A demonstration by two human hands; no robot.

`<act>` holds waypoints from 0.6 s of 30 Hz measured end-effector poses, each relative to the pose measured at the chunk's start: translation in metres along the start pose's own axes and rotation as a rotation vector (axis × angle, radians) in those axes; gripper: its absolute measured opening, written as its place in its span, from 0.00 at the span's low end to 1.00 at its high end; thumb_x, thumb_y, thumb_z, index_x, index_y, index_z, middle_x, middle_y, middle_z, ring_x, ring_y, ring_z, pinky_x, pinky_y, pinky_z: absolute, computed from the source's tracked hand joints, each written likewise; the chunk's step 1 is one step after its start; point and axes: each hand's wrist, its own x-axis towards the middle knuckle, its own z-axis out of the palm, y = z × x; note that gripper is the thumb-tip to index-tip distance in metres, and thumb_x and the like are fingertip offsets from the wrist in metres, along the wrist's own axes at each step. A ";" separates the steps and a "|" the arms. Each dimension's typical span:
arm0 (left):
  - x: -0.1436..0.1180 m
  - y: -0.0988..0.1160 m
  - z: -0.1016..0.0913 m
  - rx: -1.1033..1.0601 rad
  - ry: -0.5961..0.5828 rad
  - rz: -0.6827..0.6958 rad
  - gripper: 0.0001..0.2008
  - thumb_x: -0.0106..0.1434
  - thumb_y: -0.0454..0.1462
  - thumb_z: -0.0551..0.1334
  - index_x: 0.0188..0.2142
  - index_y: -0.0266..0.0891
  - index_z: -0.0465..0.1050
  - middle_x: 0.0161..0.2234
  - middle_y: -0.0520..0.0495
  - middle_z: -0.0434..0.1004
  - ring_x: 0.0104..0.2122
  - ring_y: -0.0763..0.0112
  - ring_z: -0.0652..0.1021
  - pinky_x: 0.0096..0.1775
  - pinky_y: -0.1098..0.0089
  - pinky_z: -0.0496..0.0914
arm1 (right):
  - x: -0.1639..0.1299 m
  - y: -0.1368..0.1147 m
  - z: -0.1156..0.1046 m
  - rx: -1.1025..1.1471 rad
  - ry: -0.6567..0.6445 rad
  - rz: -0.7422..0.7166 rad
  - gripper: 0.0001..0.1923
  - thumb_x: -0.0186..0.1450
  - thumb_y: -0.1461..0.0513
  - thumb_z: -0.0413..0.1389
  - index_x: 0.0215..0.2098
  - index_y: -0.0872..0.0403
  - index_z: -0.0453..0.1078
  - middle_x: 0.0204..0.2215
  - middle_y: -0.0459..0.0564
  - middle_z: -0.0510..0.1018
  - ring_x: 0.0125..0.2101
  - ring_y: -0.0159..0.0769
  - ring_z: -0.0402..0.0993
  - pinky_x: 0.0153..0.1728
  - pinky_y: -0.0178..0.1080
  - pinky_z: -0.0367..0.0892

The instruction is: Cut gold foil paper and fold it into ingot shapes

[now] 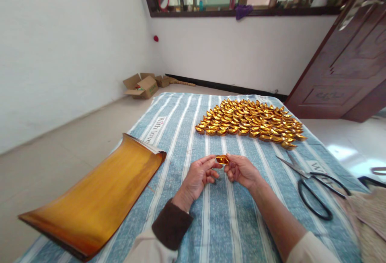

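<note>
Between my two hands, just above the striped cloth, is a small folded gold paper ingot. The fingertips of my left hand pinch its left end. At its right end, the thumb and fingers of my right hand close on it. Beyond my hands lies a spread of many finished gold paper ingots, set close together in rows. To the left rests a stack of shiny gold paper sheets, its edges curling up. Scissors with black handles lie at the right, blades partly spread.
A blue and white striped cloth covers the table. On the floor beyond stands an open cardboard box. A beige textured fabric is at the lower right, and a dark red door stands at the right.
</note>
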 end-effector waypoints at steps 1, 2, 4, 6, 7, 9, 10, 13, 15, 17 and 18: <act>0.000 0.000 0.000 -0.002 0.007 0.001 0.17 0.62 0.35 0.64 0.50 0.31 0.68 0.34 0.39 0.79 0.21 0.76 0.77 0.19 0.80 0.68 | 0.000 0.000 0.000 0.002 0.000 -0.002 0.17 0.60 0.52 0.59 0.31 0.59 0.72 0.17 0.47 0.76 0.12 0.28 0.68 0.13 0.29 0.59; 0.000 0.000 0.000 -0.002 0.013 0.001 0.17 0.62 0.35 0.64 0.50 0.31 0.68 0.34 0.39 0.79 0.21 0.76 0.77 0.19 0.80 0.68 | -0.001 0.000 0.001 0.002 0.001 -0.003 0.17 0.60 0.52 0.59 0.31 0.59 0.72 0.17 0.47 0.76 0.12 0.28 0.68 0.13 0.29 0.59; 0.001 -0.001 0.000 0.005 0.019 -0.001 0.18 0.60 0.34 0.65 0.50 0.31 0.68 0.35 0.39 0.80 0.21 0.76 0.77 0.19 0.80 0.68 | -0.001 -0.001 0.001 0.001 0.004 -0.004 0.17 0.60 0.51 0.59 0.31 0.59 0.72 0.17 0.47 0.76 0.12 0.28 0.68 0.13 0.29 0.59; 0.001 -0.002 0.000 0.019 0.024 0.005 0.20 0.59 0.33 0.66 0.50 0.30 0.68 0.35 0.38 0.80 0.21 0.76 0.77 0.19 0.80 0.68 | -0.001 -0.001 0.002 -0.003 0.007 -0.008 0.17 0.60 0.52 0.59 0.31 0.59 0.72 0.17 0.47 0.76 0.12 0.28 0.68 0.13 0.30 0.60; 0.001 -0.003 0.000 0.027 0.025 0.013 0.21 0.59 0.33 0.66 0.51 0.30 0.67 0.36 0.38 0.80 0.21 0.77 0.76 0.19 0.80 0.68 | -0.002 -0.001 0.002 -0.005 0.007 -0.012 0.16 0.60 0.52 0.59 0.30 0.59 0.71 0.17 0.47 0.76 0.12 0.28 0.68 0.14 0.30 0.60; 0.001 -0.004 0.000 0.040 0.029 0.032 0.22 0.58 0.32 0.67 0.51 0.30 0.67 0.37 0.38 0.80 0.20 0.77 0.76 0.19 0.80 0.68 | -0.002 -0.001 0.003 -0.010 0.010 -0.023 0.16 0.60 0.52 0.59 0.30 0.59 0.71 0.17 0.47 0.76 0.13 0.28 0.68 0.14 0.30 0.61; 0.001 -0.004 0.000 0.043 0.033 0.039 0.23 0.57 0.33 0.67 0.51 0.30 0.67 0.37 0.39 0.80 0.21 0.77 0.76 0.20 0.80 0.68 | -0.002 0.000 0.003 -0.012 0.012 -0.028 0.16 0.60 0.52 0.59 0.29 0.59 0.71 0.17 0.47 0.76 0.13 0.28 0.68 0.14 0.30 0.61; 0.001 -0.006 0.000 0.048 0.052 0.049 0.24 0.56 0.33 0.68 0.51 0.31 0.67 0.36 0.41 0.79 0.21 0.77 0.76 0.20 0.79 0.68 | -0.002 0.002 0.004 -0.021 0.021 -0.044 0.16 0.60 0.52 0.58 0.29 0.59 0.71 0.17 0.47 0.76 0.13 0.27 0.68 0.14 0.30 0.61; 0.001 -0.007 0.000 0.056 0.057 0.053 0.24 0.55 0.34 0.69 0.51 0.31 0.68 0.36 0.41 0.79 0.21 0.77 0.76 0.20 0.79 0.68 | -0.002 0.003 0.005 -0.028 0.032 -0.058 0.17 0.60 0.52 0.58 0.29 0.59 0.71 0.17 0.47 0.76 0.13 0.27 0.68 0.14 0.30 0.61; 0.000 -0.007 0.001 0.067 0.059 0.060 0.24 0.55 0.34 0.69 0.51 0.31 0.68 0.36 0.41 0.79 0.22 0.77 0.76 0.20 0.79 0.68 | -0.002 0.004 0.006 -0.037 0.047 -0.081 0.17 0.59 0.51 0.59 0.29 0.59 0.70 0.18 0.47 0.76 0.13 0.27 0.69 0.14 0.30 0.61; 0.000 -0.007 0.002 0.072 0.066 0.064 0.23 0.55 0.34 0.69 0.50 0.31 0.69 0.37 0.41 0.79 0.22 0.76 0.77 0.20 0.79 0.69 | -0.002 0.004 0.006 -0.042 0.056 -0.095 0.17 0.59 0.51 0.60 0.28 0.58 0.70 0.18 0.47 0.76 0.13 0.28 0.69 0.14 0.30 0.61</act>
